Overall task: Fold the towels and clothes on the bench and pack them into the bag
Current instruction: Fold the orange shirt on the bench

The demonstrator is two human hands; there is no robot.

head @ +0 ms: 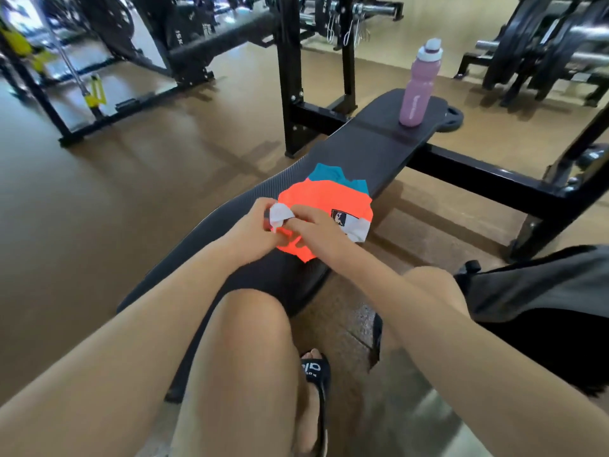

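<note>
An orange garment (329,201) with a white panel and a small dark logo lies bunched on the black bench (356,150). A teal piece (326,173) sticks out from under its far edge. My left hand (253,222) and my right hand (313,224) meet at the garment's near left edge. Both pinch a white part of the cloth (280,214) between them. A dark bag (540,311) sits on the floor to the right of the bench, partly cut off by the frame edge.
A pink water bottle (418,84) stands upright at the bench's far end. Black rack frames (290,77) and weight machines stand behind and to the right. My knees and a sandalled foot (313,384) fill the lower view. Brown floor lies to the left.
</note>
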